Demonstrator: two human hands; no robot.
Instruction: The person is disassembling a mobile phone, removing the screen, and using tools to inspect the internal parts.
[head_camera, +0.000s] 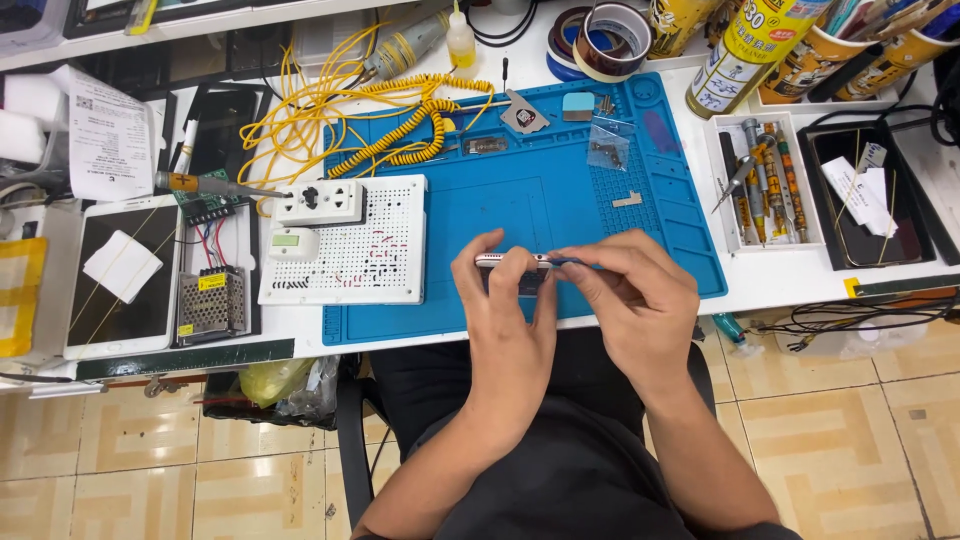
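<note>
Holding a slim silver phone (512, 262) edge-up over the near edge of the blue work mat (560, 200), the left hand (505, 310) pinches it between thumb and fingers. The right hand (630, 300) is closed around a thin blue-tipped tool (565, 261) whose end meets the phone's upper edge. Both hands hover above the mat, just in front of the person's lap. To the left on the tabletop (780, 285) sits a white perforated board (345, 240) with a socket block (320, 202); yellow coiled cable (420, 125) lies behind it. A tray of screwdrivers (762, 180) stands to the right of the mat, with tape rolls (605, 38) further back.
</note>
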